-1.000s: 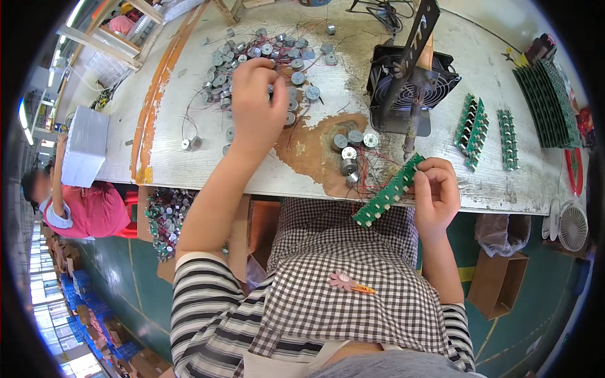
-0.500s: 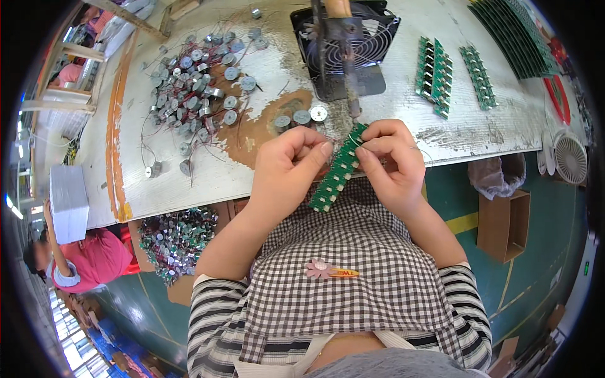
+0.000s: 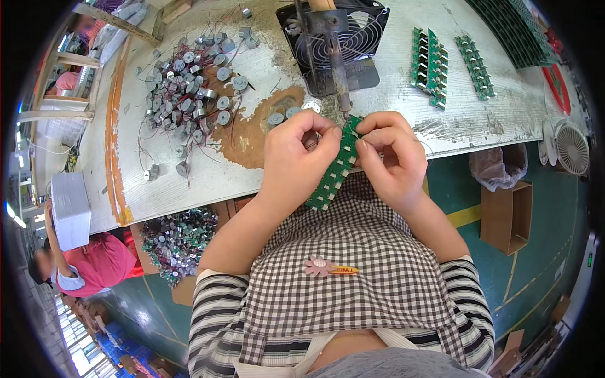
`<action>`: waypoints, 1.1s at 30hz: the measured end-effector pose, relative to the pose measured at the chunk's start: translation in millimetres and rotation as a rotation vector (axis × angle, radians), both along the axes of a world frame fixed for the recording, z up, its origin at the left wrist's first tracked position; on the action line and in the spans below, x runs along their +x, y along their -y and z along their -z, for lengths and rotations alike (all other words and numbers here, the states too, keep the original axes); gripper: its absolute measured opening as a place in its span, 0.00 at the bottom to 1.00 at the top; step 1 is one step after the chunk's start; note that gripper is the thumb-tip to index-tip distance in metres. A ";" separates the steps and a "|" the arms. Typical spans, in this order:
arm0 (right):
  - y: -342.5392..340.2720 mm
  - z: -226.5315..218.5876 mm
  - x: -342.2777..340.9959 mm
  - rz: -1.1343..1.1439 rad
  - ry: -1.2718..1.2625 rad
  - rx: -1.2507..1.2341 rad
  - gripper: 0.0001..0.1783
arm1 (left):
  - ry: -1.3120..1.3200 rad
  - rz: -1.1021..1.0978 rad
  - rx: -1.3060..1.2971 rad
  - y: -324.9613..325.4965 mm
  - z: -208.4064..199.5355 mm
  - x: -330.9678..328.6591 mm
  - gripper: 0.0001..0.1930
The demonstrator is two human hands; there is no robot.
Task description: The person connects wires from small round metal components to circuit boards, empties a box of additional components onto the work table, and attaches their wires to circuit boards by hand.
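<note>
A long green circuit board (image 3: 335, 175) with rows of small pale parts slants between my hands, its upper end just below the tip of an upright soldering iron (image 3: 339, 72). My left hand (image 3: 295, 154) is closed in a pinch at the board's upper left edge; what lies between its fingertips is hidden. My right hand (image 3: 396, 151) pinches the board's upper right edge, and a thin wire (image 3: 430, 149) curves out beside it. Small round motors (image 3: 275, 118) lie just beyond my left hand. A larger heap of motors (image 3: 183, 88) with thin red and dark wires spreads farther left.
Behind the iron stands a black fan (image 3: 356, 38) with a wire guard. Populated green boards (image 3: 430, 69) lie at the right, near stacked panels (image 3: 504, 28). Below the table are a box of wired parts (image 3: 176, 239) and a carton (image 3: 507, 217). Another person (image 3: 94, 264) is at lower left.
My left fingertips have moved up and right against the board. The board's upper end has shifted slightly left and up under the iron tip. The view has shifted a little.
</note>
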State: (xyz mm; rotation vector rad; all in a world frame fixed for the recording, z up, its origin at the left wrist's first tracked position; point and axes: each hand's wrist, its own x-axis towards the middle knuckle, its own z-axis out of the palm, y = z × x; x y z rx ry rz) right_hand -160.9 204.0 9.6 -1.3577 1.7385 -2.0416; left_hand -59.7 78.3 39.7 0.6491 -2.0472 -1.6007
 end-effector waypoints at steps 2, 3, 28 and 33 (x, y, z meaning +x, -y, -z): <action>1.6 -2.1 -0.7 0.007 -0.001 0.013 0.06 | 0.006 -0.007 -0.014 0.2 -1.4 -2.1 0.06; 2.6 -3.2 -1.8 0.023 -0.013 0.010 0.06 | 0.031 -0.007 -0.015 0.8 -2.2 -2.8 0.06; 3.4 -2.2 3.8 0.076 -0.002 0.009 0.06 | -0.038 -0.043 0.040 -3.0 5.2 -3.8 0.06; 4.7 -7.2 -1.2 0.087 -0.101 0.028 0.07 | -0.085 -0.052 0.014 -2.3 3.3 -4.9 0.06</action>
